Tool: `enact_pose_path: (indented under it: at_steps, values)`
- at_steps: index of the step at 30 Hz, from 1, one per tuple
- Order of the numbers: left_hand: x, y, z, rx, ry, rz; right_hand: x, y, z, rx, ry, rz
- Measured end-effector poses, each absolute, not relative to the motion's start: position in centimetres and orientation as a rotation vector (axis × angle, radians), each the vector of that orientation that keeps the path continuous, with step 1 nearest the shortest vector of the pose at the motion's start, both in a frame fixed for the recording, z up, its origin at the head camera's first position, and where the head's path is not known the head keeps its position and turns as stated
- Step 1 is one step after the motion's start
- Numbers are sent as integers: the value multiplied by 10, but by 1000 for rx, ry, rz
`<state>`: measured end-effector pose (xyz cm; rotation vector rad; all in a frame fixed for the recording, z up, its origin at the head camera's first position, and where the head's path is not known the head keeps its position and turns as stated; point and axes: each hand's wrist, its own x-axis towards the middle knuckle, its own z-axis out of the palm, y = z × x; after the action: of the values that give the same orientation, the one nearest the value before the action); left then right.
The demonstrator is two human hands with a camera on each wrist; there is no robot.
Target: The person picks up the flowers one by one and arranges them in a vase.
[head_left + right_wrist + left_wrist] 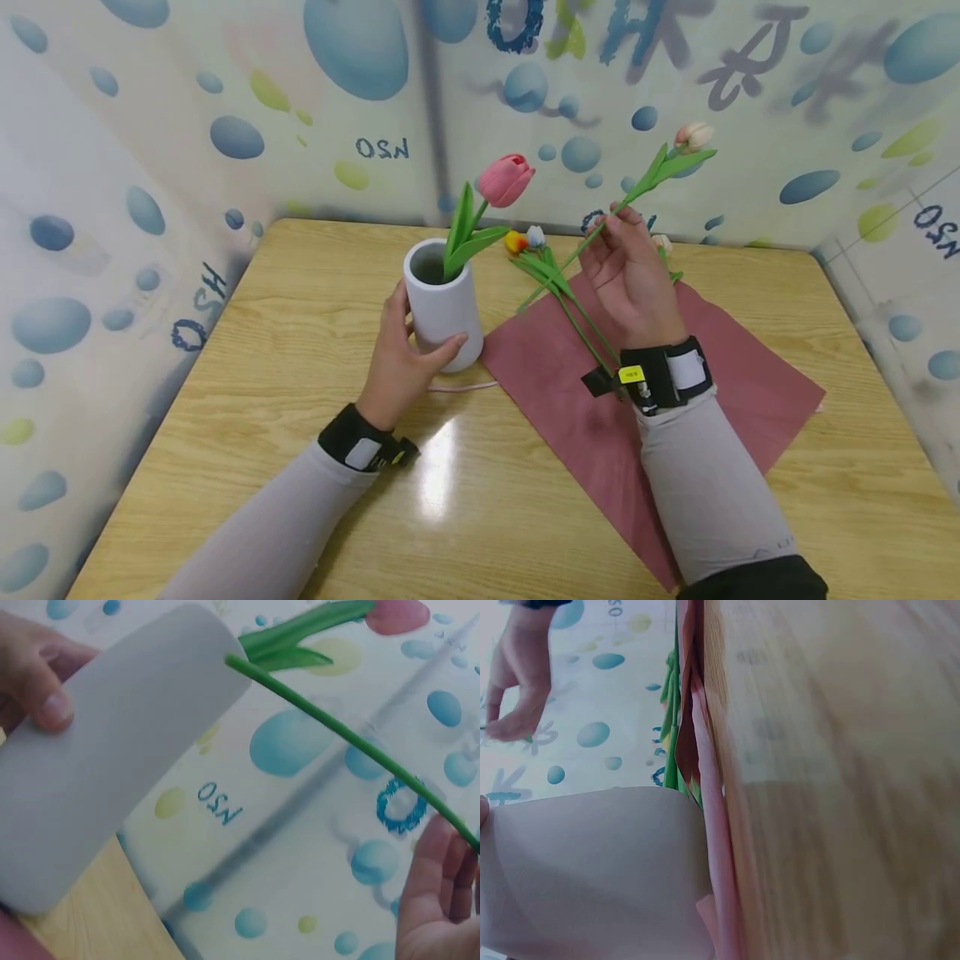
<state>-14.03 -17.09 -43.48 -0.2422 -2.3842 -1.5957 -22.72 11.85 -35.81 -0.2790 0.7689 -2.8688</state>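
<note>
A white vase stands on the wooden table, and my left hand grips its side with the thumb across the front. A pink tulip with green leaves leans out of its mouth. To the right of the vase, my right hand pinches the green stem of a pale pink tulip, bloom up and right, stem slanting down toward the left. In the right wrist view the lower stem crosses in front of the vase's rim; the head view shows the stem's end outside the vase.
Dark pink wrapping paper lies under the right forearm. On it and behind it rest an orange-yellow tulip, a pale blue tulip and a whitish tulip. Patterned fabric hangs behind the table.
</note>
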Motion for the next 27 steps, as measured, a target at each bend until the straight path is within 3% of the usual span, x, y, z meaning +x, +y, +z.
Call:
enact_pose_path:
  at_steps: [11,27]
  values:
    - [-141,-172,-437,-260,-2365,-1604,-224,68,-327,-156,793,-3001]
    - [-144,-175,-437,-244,-2396,-1599,-216,18,-317,-356,1511,-2892]
